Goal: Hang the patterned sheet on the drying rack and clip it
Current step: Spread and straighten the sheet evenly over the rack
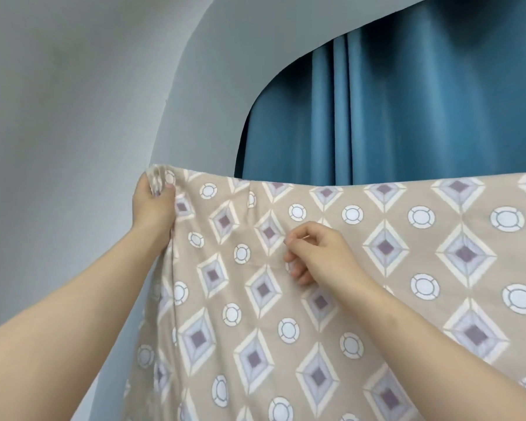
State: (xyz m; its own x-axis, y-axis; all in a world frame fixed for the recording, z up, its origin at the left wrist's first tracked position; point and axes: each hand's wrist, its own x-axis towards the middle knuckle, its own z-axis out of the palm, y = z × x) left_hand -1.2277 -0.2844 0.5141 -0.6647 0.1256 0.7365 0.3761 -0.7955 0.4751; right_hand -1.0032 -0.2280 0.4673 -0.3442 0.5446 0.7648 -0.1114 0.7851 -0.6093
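Observation:
The patterned sheet (377,268), beige with diamonds and white circles, hangs spread across the lower half of the head view, its top edge running level from left to right. The rack under that edge is hidden by the cloth. My left hand (154,205) grips the bunched top left corner of the sheet. My right hand (316,253) is lower and nearer the middle, with curled fingers pinching a small fold of the fabric. No clip is visible.
A dark blue curtain (407,117) hangs behind the sheet in an arched opening. A pale grey wall (58,117) fills the left side.

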